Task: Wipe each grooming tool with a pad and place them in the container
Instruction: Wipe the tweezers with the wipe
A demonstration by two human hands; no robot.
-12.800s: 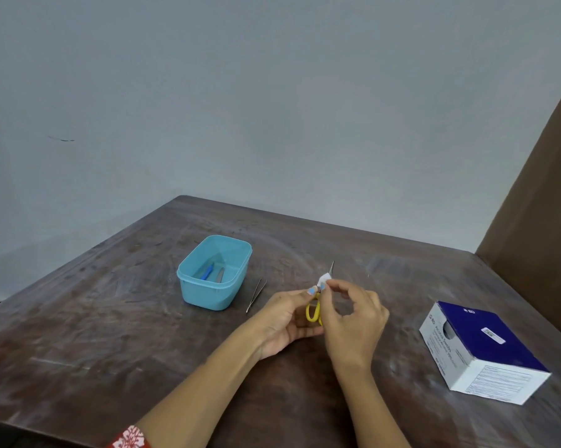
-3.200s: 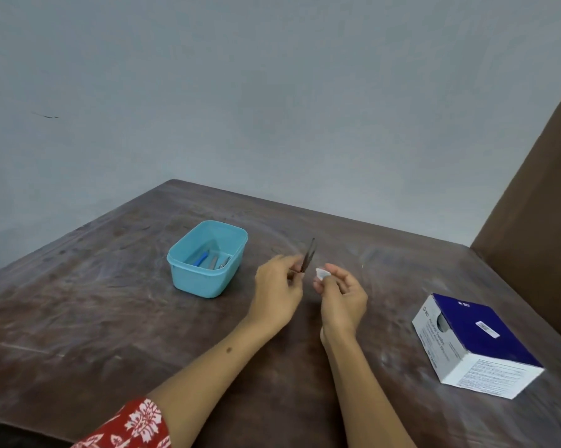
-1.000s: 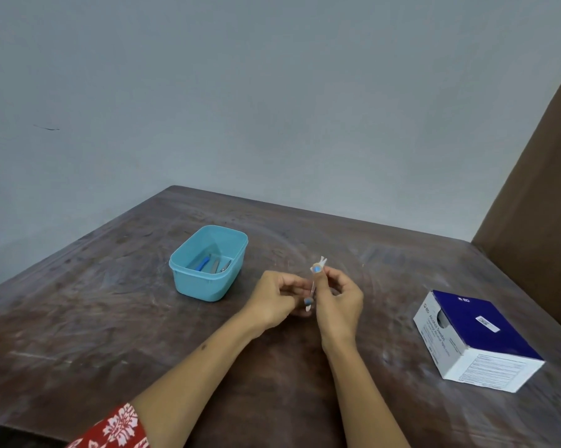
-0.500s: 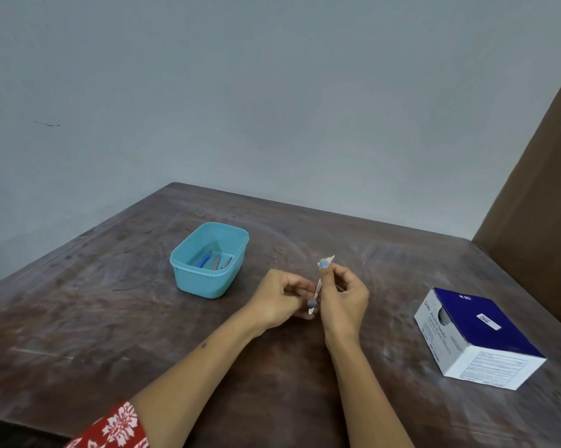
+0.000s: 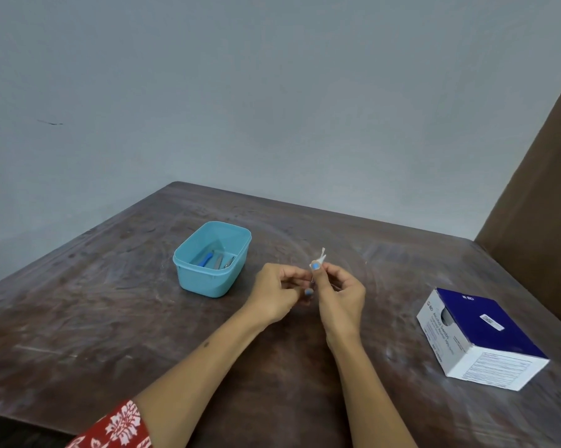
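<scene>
Light here is soft and even, fairly dim, with a cool grey cast on the wall point(image 5: 272, 92). No hard shadows anywhere; only faint, diffuse shading under the forearms and beside the tub point(image 5: 212, 258) and the box point(image 5: 479, 337). The worn surface point(image 5: 78, 318) gives back a dull, patchy sheen, no real glare. The wide lens bends the surface edges and stretches the box toward the right. Focus holds in the middle, though the small pad point(image 5: 318, 258) is too fine to read clearly, and the sleeve point(image 5: 117, 428) at the bottom edge looks slightly smeared.
</scene>
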